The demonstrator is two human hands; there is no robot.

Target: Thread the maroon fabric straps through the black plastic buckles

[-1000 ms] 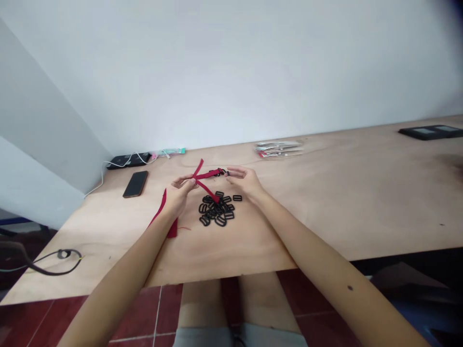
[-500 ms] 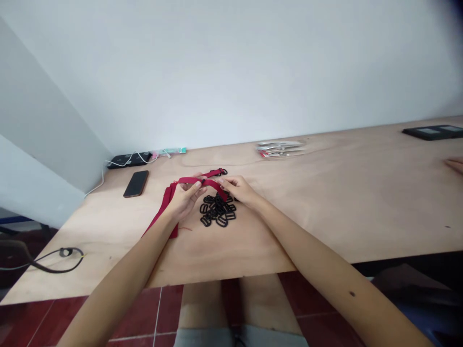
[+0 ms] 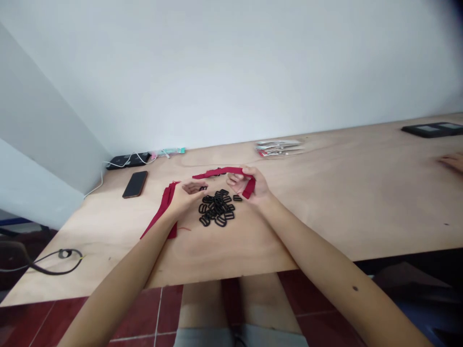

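A smooth, pale wall (image 3: 231,72) stands beyond my hands. The table (image 3: 343,193), a flat wood-grained sheet, extends below both; red floor tiles (image 3: 137,313) show under its near edge. Flat red fabric pieces (image 3: 159,212) lie overlapped beside my left wrist. My right hand (image 3: 261,184) pinches a narrow red cloth strap (image 3: 227,170) between thumb and fingers; the strap arches leftward, its short end hanging across the palm. My left hand (image 3: 188,189) is loosely curved, thumb apart from the fingers. Beyond the right hand lie clear packets (image 3: 278,149) with slim contents, too small to identify; beyond the left, a teal-and-pink packet (image 3: 170,152). Between and nearer than the hands sits a heap of black buckles (image 3: 217,207), slotted and smooth, some curved, some rectangular. The rectangular phone (image 3: 135,184) lies left of the left hand. One black buckle (image 3: 203,188) shows at the left fingertips; I cannot tell whether it is gripped.
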